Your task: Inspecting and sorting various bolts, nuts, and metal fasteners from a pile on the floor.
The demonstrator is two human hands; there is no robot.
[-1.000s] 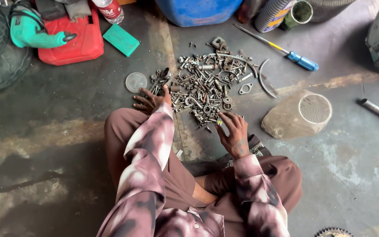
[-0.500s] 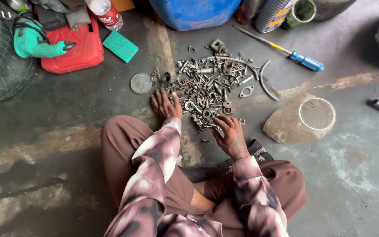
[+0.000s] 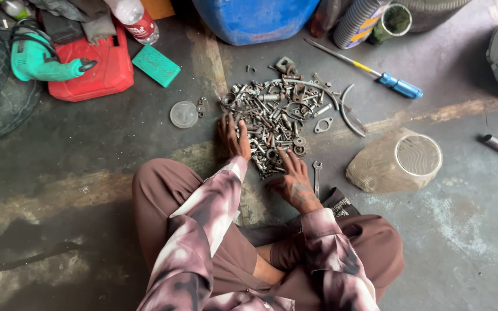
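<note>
the person sits cross-legged on the stained concrete floor (image 3: 87, 150), both hands down in a heap of bolts, nuts and metal scraps (image 3: 278, 118) spread just ahead of the knees. the left hand (image 3: 233, 135) lies flat and open on the heap's near left edge, fingers spread, gripping nothing. the right hand (image 3: 290, 175) rests open at the near edge, fingertips on the pieces, nothing held. a small spanner (image 3: 317, 175) lies just beside it, a blue-handled screwdriver (image 3: 370, 72) beyond the heap.
</note>
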